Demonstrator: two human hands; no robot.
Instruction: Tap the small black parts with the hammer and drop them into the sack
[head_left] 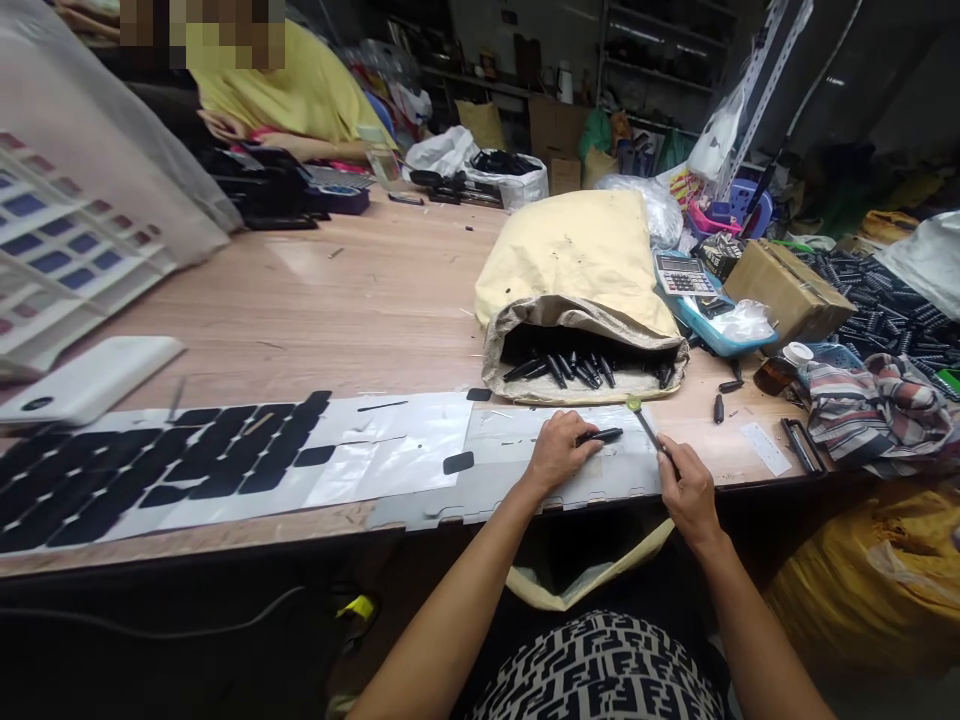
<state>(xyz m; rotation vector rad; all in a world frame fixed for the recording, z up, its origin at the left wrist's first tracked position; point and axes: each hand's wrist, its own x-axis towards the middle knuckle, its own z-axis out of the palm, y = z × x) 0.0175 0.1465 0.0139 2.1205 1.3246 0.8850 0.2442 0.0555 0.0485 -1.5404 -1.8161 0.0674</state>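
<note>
My left hand (557, 450) is closed round a small black tapered piece (604, 435), shaped like a pen barrel, low over the grey sheet (487, 472) at the table's front edge. In my right hand (688, 492) is a thin dark stick-like tool (646, 427) with a rounded yellow-green tip; its exact kind is unclear. The tip points up and away from me, to the right of the black piece and apart from it. Just beyond both hands lies a cream sack (574, 250), its mouth facing me, with several similar black pieces (579, 370) inside.
Black rounded patches (255, 460) cover a white sheet at left. A white crate (67, 270) stands behind them. To the right are a calculator (684, 275), a blue tray (724, 335), a brown bottle (780, 370) and striped cloth (877, 410). Across the table sits a person in yellow (292, 90).
</note>
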